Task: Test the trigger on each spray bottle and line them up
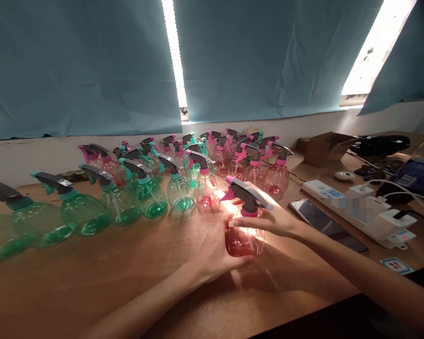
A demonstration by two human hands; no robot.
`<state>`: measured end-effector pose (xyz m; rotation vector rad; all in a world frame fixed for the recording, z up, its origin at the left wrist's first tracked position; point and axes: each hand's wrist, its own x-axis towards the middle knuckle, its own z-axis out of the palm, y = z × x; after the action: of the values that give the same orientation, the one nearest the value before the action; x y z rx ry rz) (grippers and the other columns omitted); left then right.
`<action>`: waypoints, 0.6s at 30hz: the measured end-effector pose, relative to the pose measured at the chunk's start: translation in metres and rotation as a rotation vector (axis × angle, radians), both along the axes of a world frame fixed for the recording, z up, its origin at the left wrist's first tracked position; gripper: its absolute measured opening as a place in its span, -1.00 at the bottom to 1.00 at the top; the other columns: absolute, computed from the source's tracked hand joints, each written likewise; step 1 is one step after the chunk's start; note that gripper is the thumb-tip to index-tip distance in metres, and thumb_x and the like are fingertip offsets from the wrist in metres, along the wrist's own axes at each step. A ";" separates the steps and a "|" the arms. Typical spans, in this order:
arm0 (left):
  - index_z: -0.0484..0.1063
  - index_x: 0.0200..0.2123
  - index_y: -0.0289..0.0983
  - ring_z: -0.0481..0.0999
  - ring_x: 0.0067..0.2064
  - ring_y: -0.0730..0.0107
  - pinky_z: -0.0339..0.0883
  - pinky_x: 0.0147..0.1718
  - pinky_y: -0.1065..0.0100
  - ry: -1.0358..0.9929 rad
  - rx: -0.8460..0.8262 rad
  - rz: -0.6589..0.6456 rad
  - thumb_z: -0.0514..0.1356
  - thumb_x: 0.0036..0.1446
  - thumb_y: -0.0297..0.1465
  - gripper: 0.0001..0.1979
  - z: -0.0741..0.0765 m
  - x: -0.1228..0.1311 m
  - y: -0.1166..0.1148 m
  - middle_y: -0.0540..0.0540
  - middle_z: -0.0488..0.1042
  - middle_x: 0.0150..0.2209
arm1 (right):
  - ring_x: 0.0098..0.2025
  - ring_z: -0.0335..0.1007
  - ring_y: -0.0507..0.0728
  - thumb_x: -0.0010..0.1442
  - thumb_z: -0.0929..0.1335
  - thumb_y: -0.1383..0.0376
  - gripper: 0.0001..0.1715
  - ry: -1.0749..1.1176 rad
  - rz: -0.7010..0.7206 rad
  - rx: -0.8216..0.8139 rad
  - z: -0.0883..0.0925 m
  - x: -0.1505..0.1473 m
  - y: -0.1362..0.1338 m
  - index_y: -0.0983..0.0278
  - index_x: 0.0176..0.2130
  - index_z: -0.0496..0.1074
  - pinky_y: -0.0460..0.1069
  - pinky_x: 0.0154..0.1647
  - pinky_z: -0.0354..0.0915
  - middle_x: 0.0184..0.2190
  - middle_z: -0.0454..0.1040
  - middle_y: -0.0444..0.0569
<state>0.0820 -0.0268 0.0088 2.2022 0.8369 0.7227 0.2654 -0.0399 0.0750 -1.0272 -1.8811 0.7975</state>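
Between my hands is a see-through pink spray bottle [240,241] with a grey and pink trigger head, upright over the wooden table. My left hand [217,254] is wrapped round its lower left side, the thumb along the near bottom. Across the bottle's upper right, just below the pink collar, lies my right hand [268,221], its fingers curled round the body. Just behind stands another pink spray bottle [207,190]. To its left runs a row of green spray bottles, the closest being a green spray bottle [181,197].
More pink and green spray bottles crowd the back of the table [127,282], including a pink spray bottle [276,179]. On the right lie a phone [325,223], a white power strip [353,212] with plugged-in chargers, a mouse [344,176] and a cardboard box [327,149].
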 end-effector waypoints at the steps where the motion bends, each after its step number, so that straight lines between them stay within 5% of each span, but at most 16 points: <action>1: 0.24 0.08 -0.22 0.50 -0.08 0.11 0.45 -0.15 0.15 -0.009 -0.017 -0.026 0.38 -0.02 -0.22 -0.37 0.002 0.000 0.000 -0.16 0.44 -0.04 | -0.16 0.41 0.14 0.05 0.44 0.18 -0.14 0.023 0.006 -0.005 -0.001 -0.001 0.001 0.01 0.26 0.08 0.04 -0.24 0.44 0.02 0.38 -0.04; 4: 0.30 0.01 -0.20 0.49 -0.10 0.11 0.43 -0.14 0.13 0.031 0.012 -0.055 0.38 -0.05 -0.26 -0.45 0.007 -0.003 0.000 -0.11 0.45 -0.09 | -0.48 0.26 0.02 0.04 0.37 0.28 -0.29 0.061 -0.029 0.012 -0.004 -0.006 0.004 0.06 0.18 0.20 -0.04 -0.52 0.31 -0.22 0.43 -0.10; 7: 0.26 0.04 -0.20 0.47 -0.08 0.07 0.39 -0.11 0.08 0.080 0.073 0.000 0.39 -0.09 -0.27 -0.38 0.006 -0.011 0.002 -0.12 0.44 -0.09 | -0.58 0.11 -0.01 -0.01 0.31 0.34 -0.40 0.066 -0.055 0.025 -0.004 -0.012 0.012 0.13 0.07 0.27 -0.07 -0.60 0.18 -0.41 0.40 -0.16; 13: 0.18 0.16 -0.21 0.36 0.11 0.00 0.24 0.07 0.04 0.163 0.168 0.011 0.35 0.01 -0.20 -0.31 0.000 -0.039 0.011 -0.22 0.36 0.12 | -0.23 0.46 0.19 0.01 0.33 0.25 -0.53 -0.043 -0.124 0.090 -0.018 -0.021 0.016 0.12 -0.03 0.31 0.08 -0.29 0.41 -0.15 0.50 -0.03; 18: 0.21 0.16 -0.23 0.28 0.17 -0.06 0.06 0.16 -0.04 0.302 0.324 0.006 0.31 0.03 -0.16 -0.34 0.004 -0.061 0.024 -0.23 0.34 0.15 | 0.07 0.37 0.39 -0.04 0.44 0.17 -0.42 -0.199 -0.275 0.231 -0.053 -0.020 -0.010 -0.03 0.02 0.38 0.27 -0.10 0.42 -0.09 0.51 -0.04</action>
<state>0.0207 -0.0028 0.0128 2.6473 0.9251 0.5672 0.2452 -0.0500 0.0221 -1.2181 -1.8888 0.3204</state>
